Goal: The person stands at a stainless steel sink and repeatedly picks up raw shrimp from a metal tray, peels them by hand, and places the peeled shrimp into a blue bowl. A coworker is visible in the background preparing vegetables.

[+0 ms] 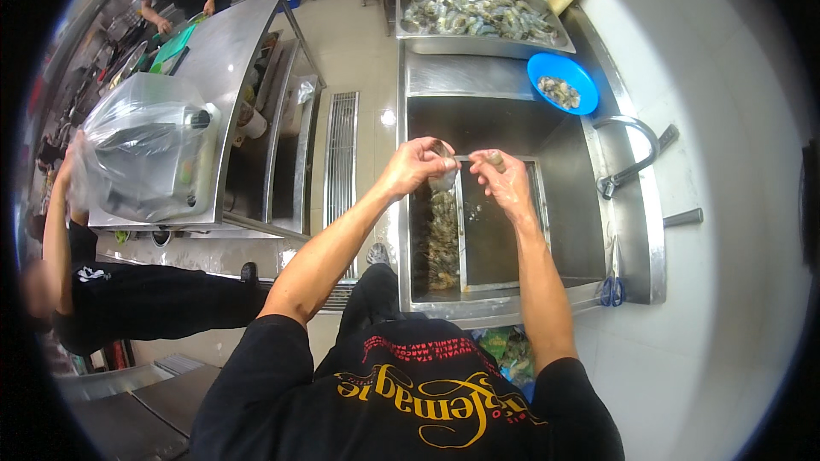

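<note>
Over the stainless steel sink [573, 198], my left hand [419, 166] pinches a raw shrimp [446, 178] between thumb and fingertips. My right hand [503, 182] is just to its right, fingers curled. A small tan piece [495, 159] shows at its fingers; whether it is held or worn is unclear. Below, a heap of shrimp or shrimp shells [443, 240] lies along the sink's left side, beside a metal-framed rectangular insert [462, 224]. Beyond the sink, a steel pan [487, 45] is full of whole shrimp [480, 13]. A blue plastic bowl [580, 77] contains several shrimp pieces [559, 92].
A faucet [631, 169] arches at the sink's right; blue-handled scissors [613, 288] rest on the near right rim. Leftward, a person handles a clear plastic bag [138, 134] at a steel table [221, 57]; another person works behind it. A floor drain grate [341, 153] runs between.
</note>
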Demonstrator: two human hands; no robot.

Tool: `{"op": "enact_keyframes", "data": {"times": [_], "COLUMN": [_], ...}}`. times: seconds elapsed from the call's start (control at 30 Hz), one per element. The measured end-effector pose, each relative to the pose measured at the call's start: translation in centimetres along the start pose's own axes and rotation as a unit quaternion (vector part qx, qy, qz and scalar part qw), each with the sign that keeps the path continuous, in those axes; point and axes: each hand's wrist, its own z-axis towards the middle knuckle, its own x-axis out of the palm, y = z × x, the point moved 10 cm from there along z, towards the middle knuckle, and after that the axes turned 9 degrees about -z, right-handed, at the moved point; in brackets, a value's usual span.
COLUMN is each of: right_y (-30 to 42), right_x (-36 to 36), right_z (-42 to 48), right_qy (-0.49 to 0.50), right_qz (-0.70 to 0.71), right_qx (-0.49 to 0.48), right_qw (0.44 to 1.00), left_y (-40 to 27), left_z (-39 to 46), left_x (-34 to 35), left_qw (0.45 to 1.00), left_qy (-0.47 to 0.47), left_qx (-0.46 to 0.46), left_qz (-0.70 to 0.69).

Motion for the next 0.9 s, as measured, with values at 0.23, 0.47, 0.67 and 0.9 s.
{"op": "enact_keyframes", "data": {"times": [0.23,0.47,0.67,0.9], "right_y": [3.4,-0.7,-4.6,-7.8], "right_x": [1.3,1.9,5.3,9.3], "right_z": [-0.9,0.6,0.5,-3.1], "right_qy": [0.005,-0.035,0.094,0.195], "right_qz": [-0.25,-0.102,0.174,0.514], "right_qx": [-0.036,0.006,0.049,0.156], "right_qw": [0.968,0.994,0.979,0.82], "left_y": [-1.7,-3.5,-2.1,-1.6], "left_z": [-1.4,-2.6,-2.7,0.0], "left_x": [2.7,4.3,2.5,-0.6], "left_qw": [0.897,0.813,0.842,0.931], "left_qy": [-0.04,-0.043,0.02,-0.019], "left_qx": [0.152,0.264,0.255,0.08], "left_qz": [0.413,0.517,0.475,0.355]}}
